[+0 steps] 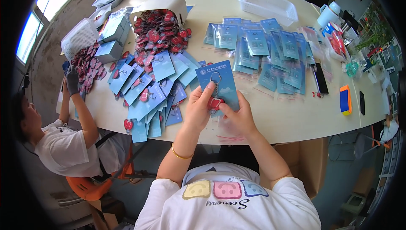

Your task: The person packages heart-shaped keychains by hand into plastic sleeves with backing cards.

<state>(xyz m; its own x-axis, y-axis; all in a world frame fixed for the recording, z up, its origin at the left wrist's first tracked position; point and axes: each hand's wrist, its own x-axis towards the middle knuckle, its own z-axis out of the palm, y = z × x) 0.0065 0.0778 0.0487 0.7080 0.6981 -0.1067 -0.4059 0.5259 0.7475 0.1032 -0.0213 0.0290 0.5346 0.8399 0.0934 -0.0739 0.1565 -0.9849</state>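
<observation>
Both hands meet over the near edge of the white table point(270, 120). Left hand point(198, 108) pinches a blue card point(222, 82) by its lower left side, thumb up on the front, holding it upright-ish above the tabletop. Right hand point(237, 118) is curled around a red keychain point(215, 102) whose ring sits on the card. Just left of that is a messy fan of loose blue cards point(148, 90) with red charms, and behind them a tipped white bin point(163, 6) spilling more charms. Bagged cards point(270, 52) cover the right side. Another person's gloved hand point(72, 80) rests far left.
</observation>
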